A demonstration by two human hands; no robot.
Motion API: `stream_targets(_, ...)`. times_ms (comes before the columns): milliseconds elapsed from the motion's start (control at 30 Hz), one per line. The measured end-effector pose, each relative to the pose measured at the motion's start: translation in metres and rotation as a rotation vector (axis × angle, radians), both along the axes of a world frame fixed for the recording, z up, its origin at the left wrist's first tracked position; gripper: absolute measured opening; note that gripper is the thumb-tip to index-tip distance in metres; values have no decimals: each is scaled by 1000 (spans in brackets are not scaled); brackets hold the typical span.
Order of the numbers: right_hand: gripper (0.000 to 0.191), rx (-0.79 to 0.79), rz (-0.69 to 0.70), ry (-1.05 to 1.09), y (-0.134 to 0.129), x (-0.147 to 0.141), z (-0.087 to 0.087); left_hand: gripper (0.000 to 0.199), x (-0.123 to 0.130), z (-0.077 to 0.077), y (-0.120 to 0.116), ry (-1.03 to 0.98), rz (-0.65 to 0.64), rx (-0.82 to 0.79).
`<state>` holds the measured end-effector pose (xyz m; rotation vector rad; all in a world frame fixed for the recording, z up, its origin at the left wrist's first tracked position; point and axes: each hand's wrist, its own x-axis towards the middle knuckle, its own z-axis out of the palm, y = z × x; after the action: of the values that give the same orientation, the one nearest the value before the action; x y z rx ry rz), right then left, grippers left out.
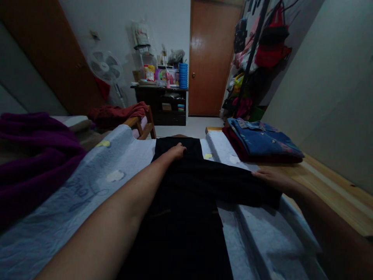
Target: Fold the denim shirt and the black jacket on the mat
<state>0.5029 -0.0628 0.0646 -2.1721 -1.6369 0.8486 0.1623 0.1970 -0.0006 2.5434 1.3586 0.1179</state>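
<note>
A black garment [186, 217] lies spread over a light blue cloth [134, 155], with one sleeve stretched out to the right. Near the garment's far end, my left hand [176, 151] is closed in a pinch on the black fabric. My right hand [269, 178] grips the upper edge of the sleeve at the right, its fingertips on the cloth and its lower fingers hidden.
A folded denim garment [262, 138] rests on dark red cloth at the right, on a wooden surface [329, 190]. Purple fabric [37, 151] lies at the left. Beyond are a wooden chair [149, 122], a fan [105, 67] and a door [214, 58].
</note>
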Motion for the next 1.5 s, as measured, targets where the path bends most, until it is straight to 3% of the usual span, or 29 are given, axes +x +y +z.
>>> stream_targets(167, 59, -82, -47, 99, -9, -8, 7, 16, 0, 4, 9, 17, 23, -32)
stream_targets(367, 75, -133, -71, 226, -33, -12, 9, 19, 1, -7, -10, -119, 230, 103)
stream_targets(467, 71, -188, -71, 263, -38, -17, 5, 20, 4, -16, -22, -163, 295, 147)
stream_targets(567, 58, -182, -57, 186, -36, -20, 2, 26, 4, -18, -31, -172, 281, 122)
stream_targets(700, 38, -98, -14, 18, -32, -20, -1, 72, 0, -4, -53, -134, 213, 53)
stream_targets(767, 32, -42, -5, -66, -30, -20, -2, 82, -4, 0, -73, -48, 165, 34)
stream_targets(867, 33, 38, -13, -69, -31, -20, -1, 80, -11, -6, -106, 94, 75, -11)
stream_targets(1000, 31, 42, -4, -137, -29, -19, -4, 73, -22, -19, -134, 117, -2, 1)
stream_targets(1100, 27, 10, 21, -293, -25, -19, -7, 62, -18, -9, -154, 57, -29, 124)
stream_targets(1133, 28, 18, 21, -301, -23, -20, -8, 56, -13, -3, -164, 21, -68, 179)
stream_targets(1200, 32, 49, 16, -272, -20, -22, -7, 45, 4, 12, -190, -100, -279, 271)
stream_targets(1300, 39, 107, 31, -229, -16, -25, -6, 31, 39, 26, -236, -181, -563, 254)
stream_targets(1400, 43, 152, 24, -194, -11, -27, -9, 29, 73, 26, -271, -204, -651, 278)
stream_targets(1500, 43, 149, -15, -152, -8, -30, -14, 33, 95, 21, -285, -200, -627, 276)
